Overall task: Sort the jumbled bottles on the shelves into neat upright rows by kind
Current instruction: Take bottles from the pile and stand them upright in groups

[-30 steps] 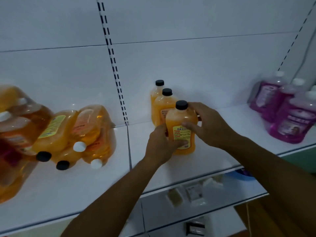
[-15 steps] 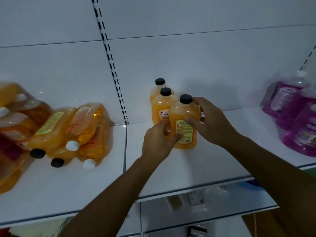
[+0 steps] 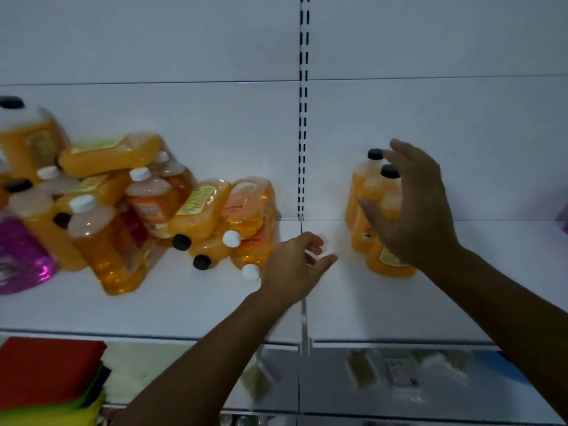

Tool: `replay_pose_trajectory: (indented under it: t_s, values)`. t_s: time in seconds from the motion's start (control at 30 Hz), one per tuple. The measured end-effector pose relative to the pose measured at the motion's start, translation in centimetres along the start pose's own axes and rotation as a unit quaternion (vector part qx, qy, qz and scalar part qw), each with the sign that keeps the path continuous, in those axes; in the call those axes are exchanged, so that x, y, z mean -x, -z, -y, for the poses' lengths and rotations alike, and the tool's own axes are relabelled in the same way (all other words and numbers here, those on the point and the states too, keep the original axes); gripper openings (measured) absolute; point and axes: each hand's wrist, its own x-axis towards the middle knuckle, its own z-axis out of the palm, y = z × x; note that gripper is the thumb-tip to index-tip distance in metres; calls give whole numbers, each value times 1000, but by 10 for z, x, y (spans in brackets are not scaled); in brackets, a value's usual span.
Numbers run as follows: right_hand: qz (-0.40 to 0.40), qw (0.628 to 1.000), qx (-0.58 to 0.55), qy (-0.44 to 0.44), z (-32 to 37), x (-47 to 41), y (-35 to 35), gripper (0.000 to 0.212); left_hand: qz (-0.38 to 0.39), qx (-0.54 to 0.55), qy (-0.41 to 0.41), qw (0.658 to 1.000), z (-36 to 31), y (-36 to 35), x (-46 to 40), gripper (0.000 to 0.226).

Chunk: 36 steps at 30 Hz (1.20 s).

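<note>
A jumbled pile of orange bottles (image 3: 215, 216) is lying left of the upright row (image 3: 365, 204), which is partly hidden by the right hand (image 3: 412, 207). Both hands, the left hand (image 3: 292, 269) included, have been released, fingers spread, nothing being held.

Two bare forearms, no sleeves. Left hand (image 3: 292, 269) and right hand (image 3: 412, 207) ungloved. No rings, watch or bands visible.

Dim, even light — motion blur throughout, worst at left edge.
</note>
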Motion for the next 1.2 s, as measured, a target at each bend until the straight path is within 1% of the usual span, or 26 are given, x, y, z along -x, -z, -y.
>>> replay_pose_trajectory:
  t_s: [0.1,0.2,0.27,0.33,0.43,0.53,0.57,0.67,0.7,0.73,0.8,0.93,1.0,1.1,1.2]
  values:
    - [71,997,-16,2,39,-5,-29,58,-2,7,-9,1000,21,30,12,29]
    - [165,986,-25,-7,76,-8,-64,55,2,9,-24,1000,44,67,27,27]
    - [211,977,-26,3,99,-13,-88,57,3,27,-35,999,62,93,38,22]
    - [244,970,-13,17,119,-17,-108,61,-4,25,-44,999,78,117,49,12]
    - [292,954,39,54,150,-20,-137,68,-19,15,-35,999,102,145,62,12]
    - [308,941,108,91,179,-21,-163,74,-26,38,-19,999,125,162,72,31]
    - [313,936,129,99,187,-22,-170,77,-24,45,-17,999,131,165,73,30]
    - [327,920,178,122,202,-28,-190,78,-14,46,-19,999,144,174,75,13]
    - [330,916,189,123,206,-30,-195,78,-12,43,-22,999,147,176,75,10]
    - [333,914,197,119,209,-32,-199,78,-11,41,-25,999,150,179,75,10]
    - [345,910,205,108,215,-36,-206,77,-8,46,-34,998,155,183,76,16]
    - [358,899,229,105,224,-37,-214,65,0,52,-41,998,166,187,77,30]
    - [365,892,246,103,226,-38,-214,66,1,52,-42,998,170,187,77,29]
    - [382,876,267,121,229,-36,-214,74,-1,48,-42,998,169,186,77,27]
    - [386,875,261,128,229,-37,-211,77,1,41,-37,998,166,185,76,23]
